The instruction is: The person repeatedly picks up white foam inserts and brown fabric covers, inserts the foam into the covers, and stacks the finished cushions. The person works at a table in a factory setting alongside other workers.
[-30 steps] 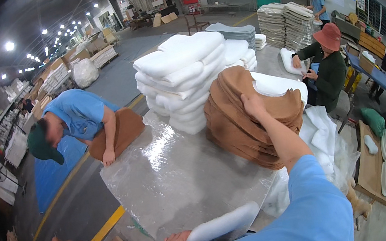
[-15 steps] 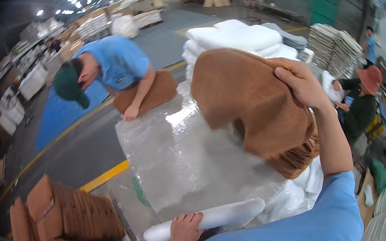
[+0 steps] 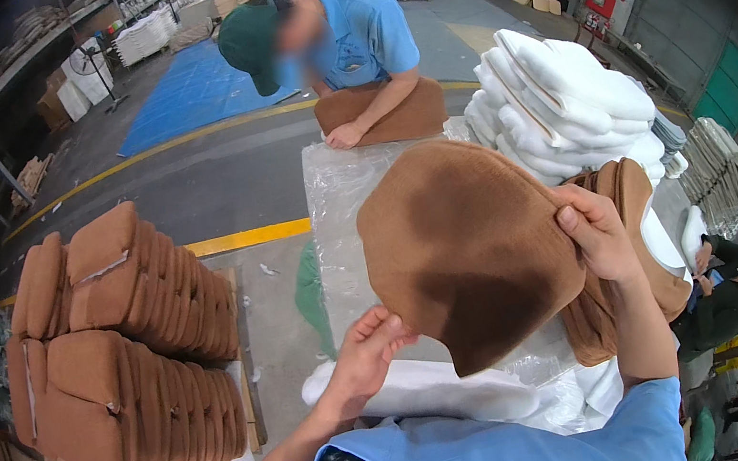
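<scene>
A brown fabric cushion cover (image 3: 468,248) hangs in the air over the table covered in clear plastic sheet (image 3: 340,196). My right hand (image 3: 593,232) grips its right edge. My left hand (image 3: 368,346) pinches its lower left edge. Below my left hand a white foam pad (image 3: 433,389) lies along the table's near edge. A pile of more brown covers (image 3: 634,285) sits just behind my right hand.
A tall stack of white foam pads (image 3: 566,103) stands at the table's right. Across the table a person in a blue shirt and green cap (image 3: 328,29) presses on a brown cushion (image 3: 389,111). Stacked brown cushions (image 3: 116,338) stand on the floor at left. Another person (image 3: 735,284) sits at right.
My right hand has carried the brown cover from the pile toward the table's middle. My left hand has left the white foam pad and taken the cover's lower edge.
</scene>
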A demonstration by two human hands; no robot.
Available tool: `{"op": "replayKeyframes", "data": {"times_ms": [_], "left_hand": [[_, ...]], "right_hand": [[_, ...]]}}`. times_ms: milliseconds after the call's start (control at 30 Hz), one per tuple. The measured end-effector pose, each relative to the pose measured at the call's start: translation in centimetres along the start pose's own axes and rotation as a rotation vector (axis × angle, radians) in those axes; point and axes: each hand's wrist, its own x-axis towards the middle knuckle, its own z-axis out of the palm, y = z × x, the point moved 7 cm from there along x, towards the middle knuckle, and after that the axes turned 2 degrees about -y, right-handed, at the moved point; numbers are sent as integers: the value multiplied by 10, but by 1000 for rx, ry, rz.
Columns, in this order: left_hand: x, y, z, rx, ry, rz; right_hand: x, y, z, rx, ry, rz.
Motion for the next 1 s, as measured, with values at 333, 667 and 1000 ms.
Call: {"op": "replayKeyframes", "data": {"times_ms": [333,667,1000], "left_hand": [[39,15,-12,326,83,-98],[8,-3,3,-116,-135,-326],[9,-16,33,-225,-303,-284]], "right_hand": [[-58,99,49,401,104,223],[-123,159,47,493,473,301],[-121,185,61,473,369,227]]}}
